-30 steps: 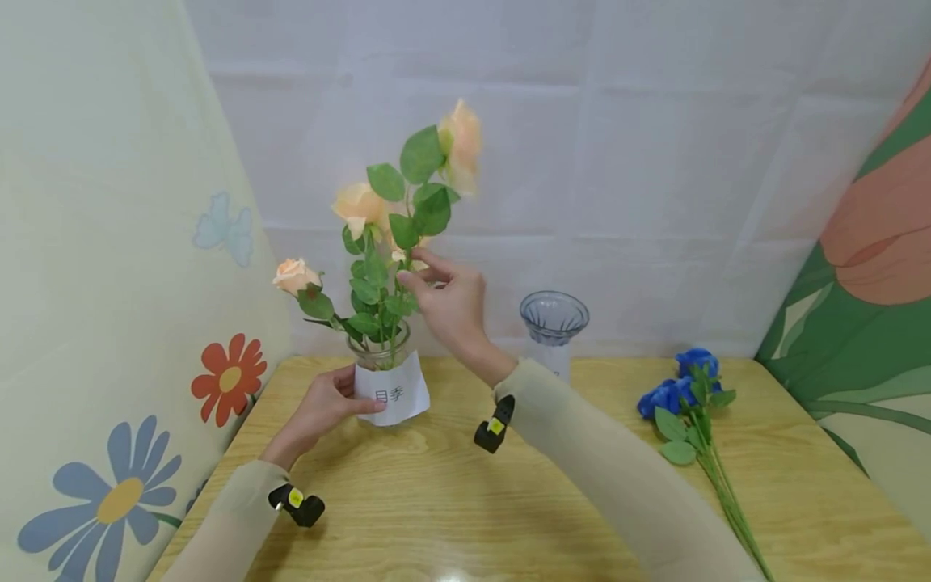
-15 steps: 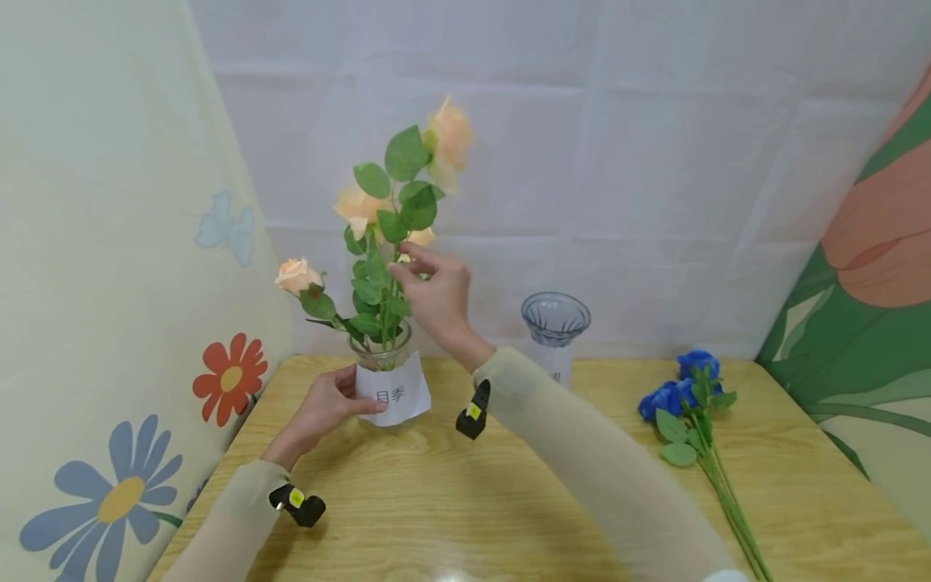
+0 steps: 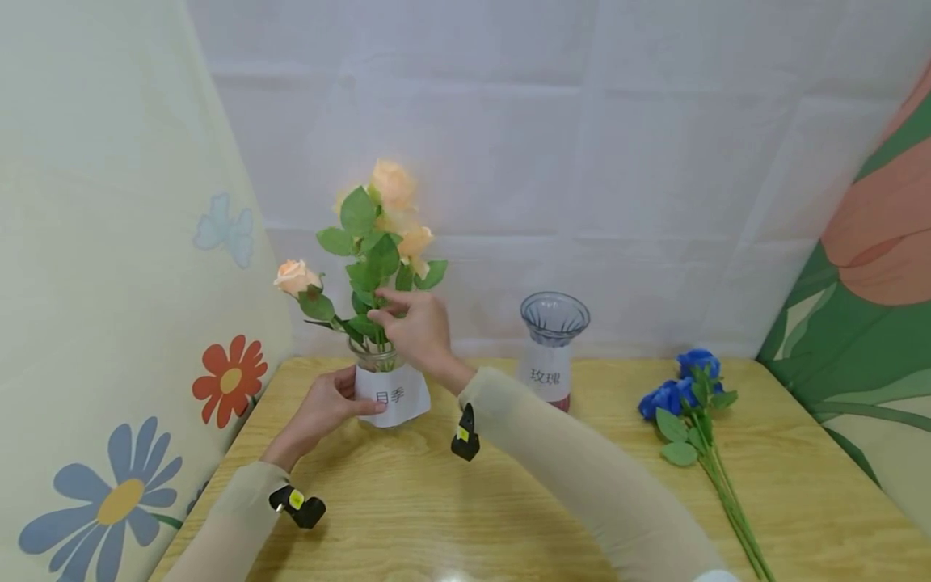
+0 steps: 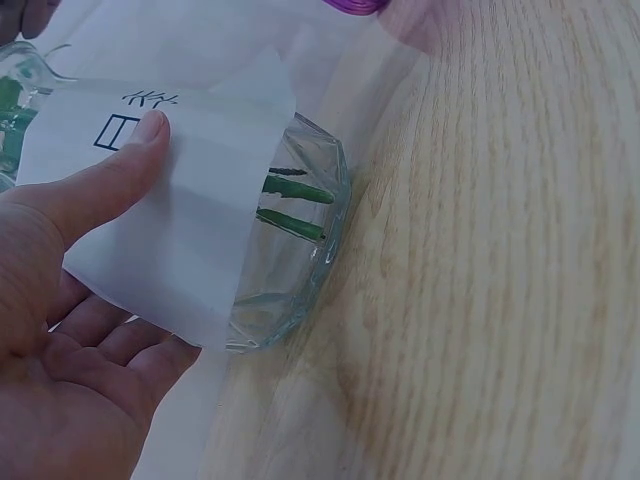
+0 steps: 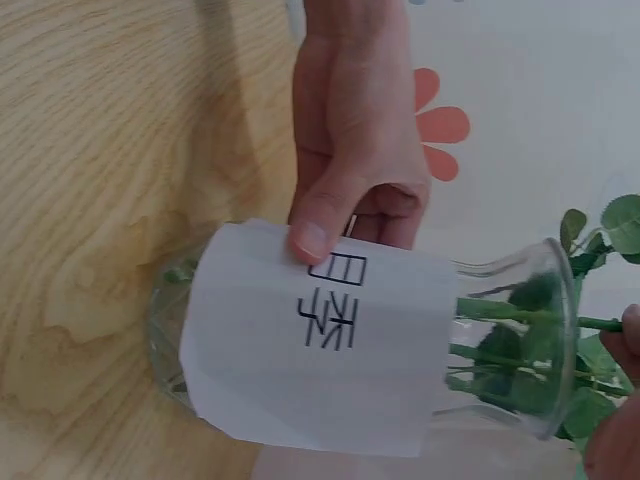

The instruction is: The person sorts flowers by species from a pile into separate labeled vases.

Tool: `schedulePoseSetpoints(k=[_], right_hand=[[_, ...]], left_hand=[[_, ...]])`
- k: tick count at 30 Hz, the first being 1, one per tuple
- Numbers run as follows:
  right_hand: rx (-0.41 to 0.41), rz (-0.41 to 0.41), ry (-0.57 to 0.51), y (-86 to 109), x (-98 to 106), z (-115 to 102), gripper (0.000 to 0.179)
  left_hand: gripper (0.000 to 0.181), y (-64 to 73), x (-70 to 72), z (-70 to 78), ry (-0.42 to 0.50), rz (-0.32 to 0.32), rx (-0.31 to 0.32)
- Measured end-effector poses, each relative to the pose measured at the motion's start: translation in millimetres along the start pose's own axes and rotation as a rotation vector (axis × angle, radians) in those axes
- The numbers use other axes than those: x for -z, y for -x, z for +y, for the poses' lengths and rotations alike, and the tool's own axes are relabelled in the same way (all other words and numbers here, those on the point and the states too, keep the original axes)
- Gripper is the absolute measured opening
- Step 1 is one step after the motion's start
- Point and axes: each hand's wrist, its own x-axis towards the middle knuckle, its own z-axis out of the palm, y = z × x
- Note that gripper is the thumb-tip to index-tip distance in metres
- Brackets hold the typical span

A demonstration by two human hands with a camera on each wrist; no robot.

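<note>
1. Left hand point(image 3: 330, 408): its fingers are curled round the glass vase point(image 3: 378, 364), with the thumb lying across the front of the white paper label point(image 3: 400, 400) and the other fingers reaching round the side and back.

2. Right hand point(image 3: 422, 327): thumb and forefinger are brought together and pinch a green stem point(image 5: 602, 324) just above the mouth of the vase; the lie of the remaining fingers cannot be told.

3. The pinched stem carries the topmost peach rose point(image 3: 393, 186), slightly blurred, and passes down through the glass neck beside other stems. Cut stem ends point(image 4: 297, 190) show through the clear base in the left wrist view.

4. The vase stands upright at the left of the worktop point(image 3: 407, 501). A rosebud point(image 3: 296, 277) leans out over its left side.

5. A second vase point(image 3: 555, 319), bluish and flared at the rim, stands to the right, well apart. Blue roses point(image 3: 665, 398) lie further right on the worktop.

6. Compared with one second earlier, the right hand sits lower and further left, nearer the vase mouth; the topmost rose has come down with it, close to the other peach blooms. The sleeve point(image 3: 567, 453) no longer hides the second vase's lettering. The left hand, its vase and the blue roses keep their places.
</note>
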Motion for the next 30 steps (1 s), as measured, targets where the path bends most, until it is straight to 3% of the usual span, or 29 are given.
schedulePoseSetpoints(k=[9,17,23,30], right_hand=[[-0.02,-0.064,0.062,8.5,-4,4,0.035],[0.004,-0.152,0.242,11.9,2,4,0.03],[0.011,-0.203,0.26,25.0,27,-4,0.019],[0.019,-0.181,0.211,67.3,75,-4,0.014]], left_hand=[[0.079,2.4,0.6,2.2,-0.008,-0.003,0.001],[0.075,3.4,1.1,3.6,0.002,0.0,-0.002],[0.077,2.4,0.6,3.2,-0.011,0.013,0.001],[0.081,3.3,0.1,3.6,-0.039,0.027,0.022]])
